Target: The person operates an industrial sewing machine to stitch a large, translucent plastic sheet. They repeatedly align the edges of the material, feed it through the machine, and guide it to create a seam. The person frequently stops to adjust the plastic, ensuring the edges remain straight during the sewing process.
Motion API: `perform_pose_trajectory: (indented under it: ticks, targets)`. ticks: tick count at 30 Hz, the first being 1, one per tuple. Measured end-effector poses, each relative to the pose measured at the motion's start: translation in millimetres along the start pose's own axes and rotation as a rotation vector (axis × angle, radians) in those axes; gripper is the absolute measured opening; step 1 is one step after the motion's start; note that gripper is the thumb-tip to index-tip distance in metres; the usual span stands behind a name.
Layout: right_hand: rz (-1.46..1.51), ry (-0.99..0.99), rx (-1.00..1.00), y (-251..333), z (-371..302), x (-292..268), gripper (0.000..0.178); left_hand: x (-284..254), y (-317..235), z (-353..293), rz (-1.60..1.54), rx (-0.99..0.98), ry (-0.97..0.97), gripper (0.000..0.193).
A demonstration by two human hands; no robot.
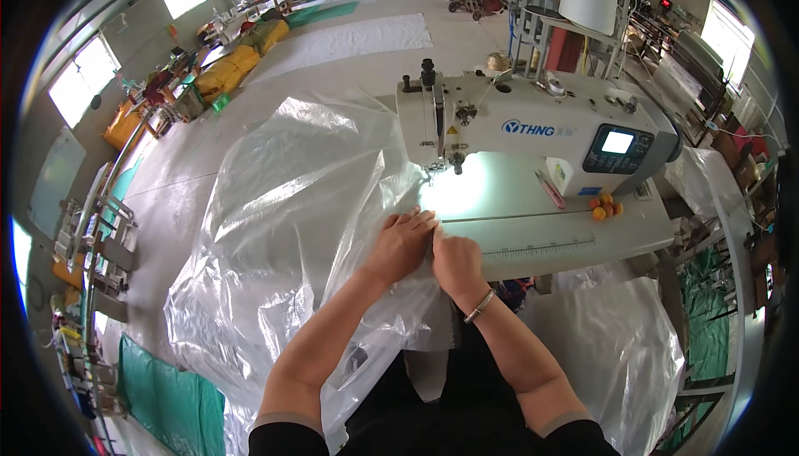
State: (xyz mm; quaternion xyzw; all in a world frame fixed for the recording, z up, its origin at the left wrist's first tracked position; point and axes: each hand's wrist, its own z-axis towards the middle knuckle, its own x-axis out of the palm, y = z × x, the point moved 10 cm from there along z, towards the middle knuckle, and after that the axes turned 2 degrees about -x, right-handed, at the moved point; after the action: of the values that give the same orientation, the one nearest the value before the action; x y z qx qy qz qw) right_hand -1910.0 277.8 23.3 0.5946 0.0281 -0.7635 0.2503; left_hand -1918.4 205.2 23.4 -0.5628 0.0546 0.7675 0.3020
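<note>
A large clear plastic sheet [275,181] spreads over the left of the sewing table and hangs down in front of it. Its right edge runs up to the needle area of a white sewing machine [491,123], whose lamp lights the bed brightly. My left hand [401,244] lies on the sheet just in front of the needle, fingers stretched forward and palm down. Close beside it, my right hand [457,266] is closed, with its fingers pinching the sheet's edge. A metal bracelet [479,306] circles my right wrist.
Pink-handled snips [550,190] and several small orange fruits [605,205] lie on the sewing table [533,240] at the right. More clear plastic [599,348] hangs at the lower right. A green sheet [171,394] lies at the lower left. Behind the machine stands a white cylinder [588,0].
</note>
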Motion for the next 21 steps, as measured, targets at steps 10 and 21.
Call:
perform_pose_trajectory:
  ticks: [10, 21]
  targets:
    - [0.171, -0.061, 0.043, -23, 42, 14, 0.024, 1, 46, 49, -0.107, 0.114, 0.029, 0.028]
    - [1.255, 0.191, 0.316, -24, -55, 40, 0.048, -41, 90, -78, 0.09, -0.336, 0.181, 0.058]
